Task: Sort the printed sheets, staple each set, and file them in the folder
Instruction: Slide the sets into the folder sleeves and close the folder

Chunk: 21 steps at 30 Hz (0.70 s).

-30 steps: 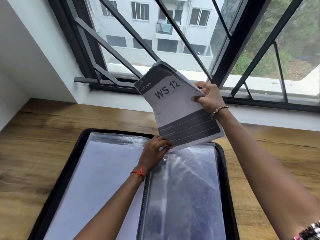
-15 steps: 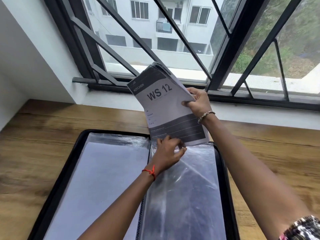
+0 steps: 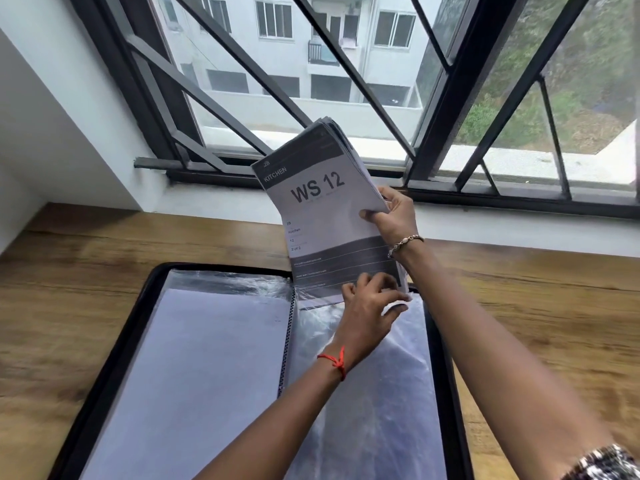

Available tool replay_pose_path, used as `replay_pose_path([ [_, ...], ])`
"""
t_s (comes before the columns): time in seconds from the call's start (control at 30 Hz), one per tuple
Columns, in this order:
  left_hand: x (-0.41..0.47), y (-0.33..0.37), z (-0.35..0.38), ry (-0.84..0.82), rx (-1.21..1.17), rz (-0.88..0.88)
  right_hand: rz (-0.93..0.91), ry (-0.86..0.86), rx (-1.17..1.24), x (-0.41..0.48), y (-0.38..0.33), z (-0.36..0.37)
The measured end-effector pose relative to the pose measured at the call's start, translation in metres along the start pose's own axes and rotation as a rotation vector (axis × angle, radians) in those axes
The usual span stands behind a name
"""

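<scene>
Folder (image 3: pixel 126 344), one, black-rimmed, lies open flat on a wooden table (image 3: pixel 69 289) below a barred window (image 3: pixel 346 81). Two clear plastic sleeves face up, one on each side of the spiral spine. The left sleeve (image 3: pixel 207 375) contains one plain white sheet. The right sleeve (image 3: pixel 374 427) is crinkled and glossy, with no sheet seen through its lower part.

One stack of printed sheets (image 3: pixel 322 216) is held nearly upright above the far end of the right sleeve, and its lower edge meets that sleeve's top. Whether the edge lies inside the plastic cannot be told. The top sheet reads "KITCHEN", "WS 12" and "2 of 2". The sheets fan slightly at the upper corner, but their number cannot be counted.

The right hand (image 3: pixel 394 216) grips the stack's right edge, thumb on the printed face and fingers behind. The left hand (image 3: pixel 367 306) pinches the stack's lower right corner with curled fingers. One red thread (image 3: pixel 334 362) circles the left wrist and one bracelet (image 3: pixel 405 241) the right.
</scene>
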<state>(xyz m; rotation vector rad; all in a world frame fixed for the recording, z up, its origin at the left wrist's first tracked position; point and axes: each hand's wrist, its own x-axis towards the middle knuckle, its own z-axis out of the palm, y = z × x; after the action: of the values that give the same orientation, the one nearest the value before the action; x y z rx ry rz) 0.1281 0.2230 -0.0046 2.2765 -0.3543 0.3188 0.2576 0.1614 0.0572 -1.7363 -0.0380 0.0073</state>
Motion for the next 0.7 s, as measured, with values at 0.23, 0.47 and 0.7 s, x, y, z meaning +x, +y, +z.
replay_pose_path([
  [0.23, 0.014, 0.007, 0.002, 0.036, -0.053, -0.091, 0.016, -0.012, 0.010, -0.002, 0.002, -0.001],
  [0.47, 0.025, 0.007, -0.004, 0.005, -0.019, -0.083, 0.211, -0.144, -0.242, -0.002, 0.002, -0.031],
  [0.7, 0.032, 0.009, 0.002, -0.084, -0.012, -0.056, 0.554, -0.410, -0.447, 0.000, 0.024, -0.060],
])
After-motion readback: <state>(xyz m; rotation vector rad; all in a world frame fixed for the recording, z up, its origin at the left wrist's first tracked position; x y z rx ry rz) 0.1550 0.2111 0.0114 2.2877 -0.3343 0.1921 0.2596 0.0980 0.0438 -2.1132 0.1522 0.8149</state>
